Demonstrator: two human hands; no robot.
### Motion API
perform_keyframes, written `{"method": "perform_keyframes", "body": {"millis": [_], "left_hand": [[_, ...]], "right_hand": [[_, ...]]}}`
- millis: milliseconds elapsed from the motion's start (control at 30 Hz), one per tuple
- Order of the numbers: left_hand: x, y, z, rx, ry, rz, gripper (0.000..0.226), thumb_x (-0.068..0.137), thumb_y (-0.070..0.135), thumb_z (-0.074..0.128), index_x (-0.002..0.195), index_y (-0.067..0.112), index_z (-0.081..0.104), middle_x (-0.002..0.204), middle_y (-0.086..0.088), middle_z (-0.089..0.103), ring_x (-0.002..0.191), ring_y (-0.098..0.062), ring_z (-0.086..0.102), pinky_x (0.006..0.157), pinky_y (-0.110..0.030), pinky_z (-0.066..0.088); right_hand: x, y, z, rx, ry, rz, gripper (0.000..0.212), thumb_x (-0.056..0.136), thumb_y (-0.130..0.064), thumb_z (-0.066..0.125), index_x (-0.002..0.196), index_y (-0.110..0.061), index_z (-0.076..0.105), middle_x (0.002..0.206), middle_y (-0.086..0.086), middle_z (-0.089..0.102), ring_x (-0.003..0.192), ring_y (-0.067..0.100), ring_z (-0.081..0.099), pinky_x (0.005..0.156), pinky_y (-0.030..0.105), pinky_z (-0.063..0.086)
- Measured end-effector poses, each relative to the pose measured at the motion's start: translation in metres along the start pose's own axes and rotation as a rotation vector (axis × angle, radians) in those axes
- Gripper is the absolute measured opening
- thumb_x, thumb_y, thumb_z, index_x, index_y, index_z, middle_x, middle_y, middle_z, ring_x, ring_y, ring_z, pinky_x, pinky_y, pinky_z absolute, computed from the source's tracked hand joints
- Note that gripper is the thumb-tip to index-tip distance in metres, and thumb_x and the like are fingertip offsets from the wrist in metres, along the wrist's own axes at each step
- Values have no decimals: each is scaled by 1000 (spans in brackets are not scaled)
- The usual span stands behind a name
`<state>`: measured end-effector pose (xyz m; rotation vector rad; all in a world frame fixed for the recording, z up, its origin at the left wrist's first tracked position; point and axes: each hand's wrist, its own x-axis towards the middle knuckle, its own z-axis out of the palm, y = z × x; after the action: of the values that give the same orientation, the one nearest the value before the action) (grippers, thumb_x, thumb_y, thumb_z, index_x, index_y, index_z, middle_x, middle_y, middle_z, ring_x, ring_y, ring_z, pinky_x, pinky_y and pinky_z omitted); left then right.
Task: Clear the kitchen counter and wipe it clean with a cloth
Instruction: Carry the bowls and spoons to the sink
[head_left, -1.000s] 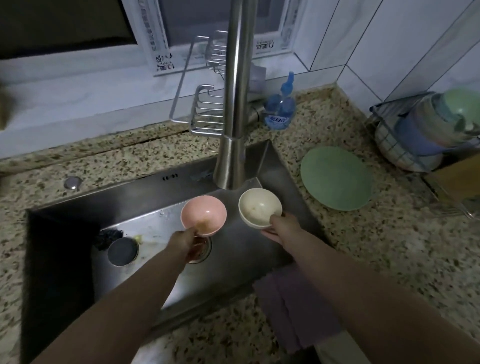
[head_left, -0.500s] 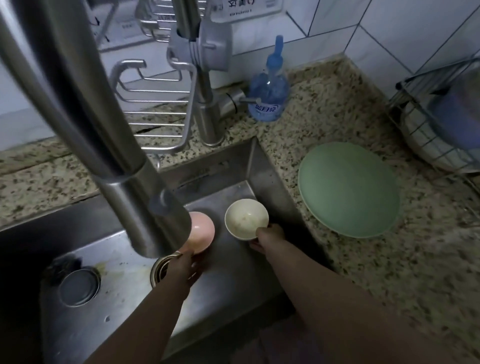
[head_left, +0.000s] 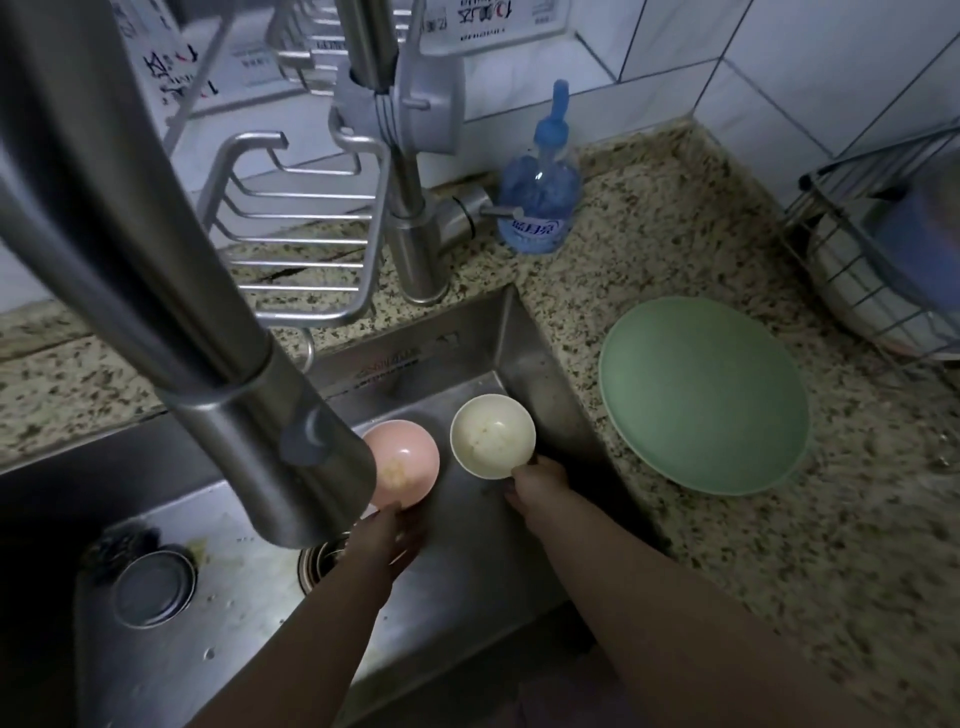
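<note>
The left hand (head_left: 387, 535) grasps the pink bowl (head_left: 408, 462) at its near rim, thumb on the rim edge and the remaining fingers curled beneath the bowl. The bowl sits low inside the sink (head_left: 467, 597), directly ahead of the left fingertips, and the faucet head (head_left: 291, 447) partly covers its left side. A yellowish residue lies on the bowl's inner base.

The right hand (head_left: 535, 480) grasps the cream bowl (head_left: 492, 435) at its near-right rim, with the fingers pinched on the edge. The bowl lies just ahead and to the left of the right fingers, near the sink's right wall, and carries faint food marks inside. The two bowls stand side by side, apart by a narrow gap.

To the right of the right fingers, beyond the sink edge, a green plate (head_left: 704, 395) rests on the speckled counter (head_left: 779, 545). A blue soap bottle (head_left: 540, 197) stands well ahead of both hands, beside the faucet base. A round metal lid (head_left: 154, 587) lies on the sink floor, far to the left of the left fingers. A wire dish rack (head_left: 878, 249) occupies the counter's far right
</note>
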<state>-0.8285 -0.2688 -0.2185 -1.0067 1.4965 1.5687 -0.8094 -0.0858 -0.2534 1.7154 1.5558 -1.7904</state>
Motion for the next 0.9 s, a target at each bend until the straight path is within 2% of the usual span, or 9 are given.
{"method": "perform_keyframes", "body": {"millis": [133,200,333,433,500,600,667,767,900], "left_hand": [[-31,4,-3,17,-20,-46,13,97,20,54,103,9,58,116,-16,65,104,-30,63,93,-40,49],[-41,7,-2,8,-25,-56,18,98,22,54,110,9,52,113,-15,65,106,-30,63,86,-38,51],[-83,21,10,40,-51,16,10,96,14,56,92,6,54,92,-12,68,83,-25,64,70,-30,49],[-117,35,24,106,-59,100,19,92,10,59,75,8,52,71,-8,60,61,-16,54,53,-22,45],[-138,42,31,174,-89,133,17,91,11,60,75,8,58,68,-5,60,53,-12,53,41,-16,39],[-164,49,42,268,-115,199,18,89,12,62,72,9,60,57,-2,60,37,-6,52,35,-12,37],[-184,52,52,303,-143,237,19,89,13,64,71,8,63,47,1,58,37,-5,50,37,-14,37],[-211,54,70,358,-196,325,26,93,15,61,68,9,63,38,5,54,35,-4,46,37,-14,30],[-230,56,96,342,-248,340,37,103,26,45,72,10,61,42,6,56,39,-4,46,39,-15,25]], "right_hand": [[-36,-7,-9,-46,-63,18,47,94,-3,51,141,0,46,114,12,50,103,23,49,109,44,45],[-52,-12,-10,6,-59,12,50,92,0,52,142,-3,47,111,10,51,99,23,49,108,43,46],[-109,-35,-31,102,-165,43,36,94,-2,52,130,-7,54,111,16,63,87,23,63,93,41,54],[-153,-55,-54,121,-249,-26,18,95,-4,56,108,-16,58,101,10,65,108,28,67,92,39,52],[-178,-66,-73,96,-277,-101,19,94,0,56,93,-19,57,114,15,65,122,32,60,95,38,50],[-205,-77,-101,119,-257,-189,18,96,1,54,98,-16,60,133,20,60,126,34,57,97,36,49],[-218,-83,-120,170,-226,-205,17,99,-3,52,106,-15,61,121,14,66,117,27,62,101,34,46],[-235,-91,-156,226,-172,-231,18,98,-3,53,90,-18,58,87,1,62,94,19,60,98,33,48],[-235,-90,-204,212,-53,-309,22,96,-4,56,79,-18,58,84,4,63,91,20,60,96,34,49]]}}
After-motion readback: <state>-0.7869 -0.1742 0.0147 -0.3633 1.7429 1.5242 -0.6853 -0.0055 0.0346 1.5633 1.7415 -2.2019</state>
